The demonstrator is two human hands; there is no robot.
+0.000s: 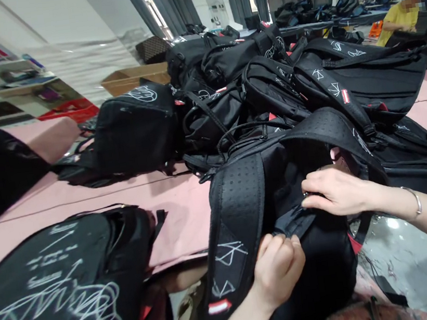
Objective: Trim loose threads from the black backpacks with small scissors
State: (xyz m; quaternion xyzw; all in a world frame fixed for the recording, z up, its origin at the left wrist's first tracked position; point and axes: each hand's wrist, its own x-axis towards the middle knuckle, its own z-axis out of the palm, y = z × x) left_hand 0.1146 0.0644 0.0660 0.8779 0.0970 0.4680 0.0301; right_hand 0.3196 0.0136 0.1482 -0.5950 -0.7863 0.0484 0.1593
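A black backpack [238, 198] lies right in front of me, its padded shoulder straps turned upward. White line drawings and a red-and-white tag mark the near strap. My left hand [279, 272] is closed in a fist on a fold of the backpack's dark fabric, beside that strap. Farther right, my right hand [333, 191] pinches the same fabric between thumb and fingers, under the arch of the other strap. A stretch of thin dark grey cloth [298, 219] runs between both hands. Whatever small part sits at the right fingertips is too hidden to name.
Several black backpacks [214, 107] are heaped behind on the pink-covered table [96, 196]. Another backpack with white drawings [74, 272] lies at lower left. A cardboard box [135, 77] stands behind the heap. Far right, a person in yellow [396, 23] is by another table.
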